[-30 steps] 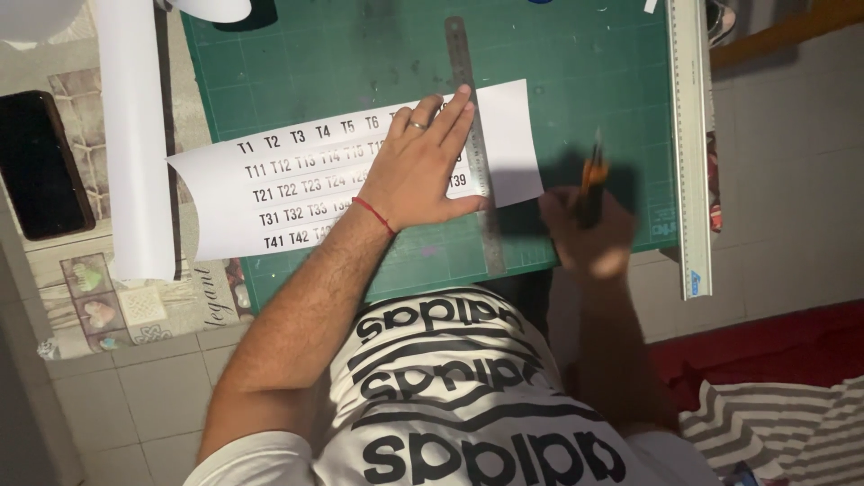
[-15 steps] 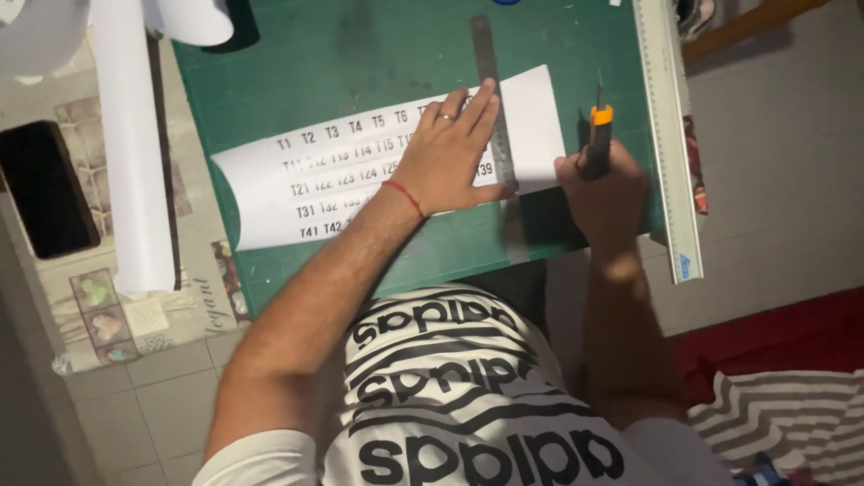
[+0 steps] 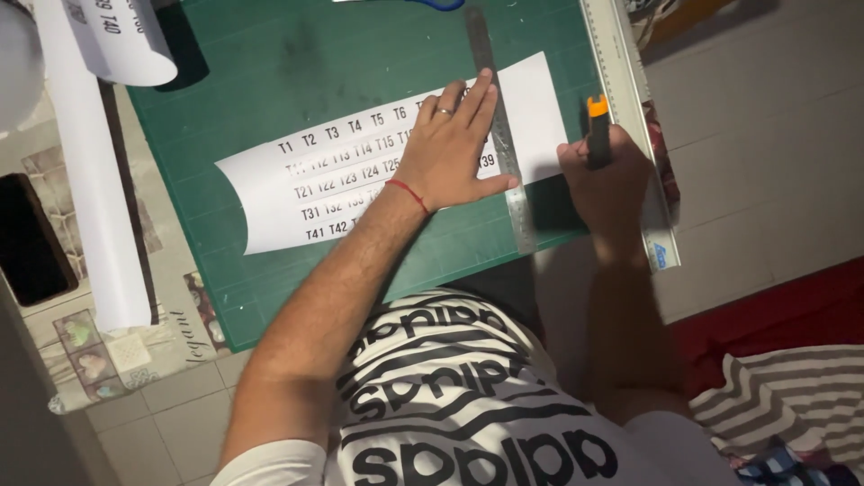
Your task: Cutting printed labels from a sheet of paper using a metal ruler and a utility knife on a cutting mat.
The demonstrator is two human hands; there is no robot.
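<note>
Green cutting mat (image 3: 297,81) lies under everything you are working on. Your left hand (image 3: 454,148) is pressed flat, fingers spread, on the white printed sheet (image 3: 306,193) and on the steel ruler (image 3: 499,148) that crosses the sheet near its right end; the thumb lies along the ruler's edge. Your right hand (image 3: 607,175) is clenched around a dark craft knife with an orange tip (image 3: 598,130), held just right of the sheet's end, apart from the steel ruler. A long white ruler (image 3: 630,117) runs along the mat's right edge beside that hand. A rolled white sheet (image 3: 85,180) lies at the mat's left
</note>
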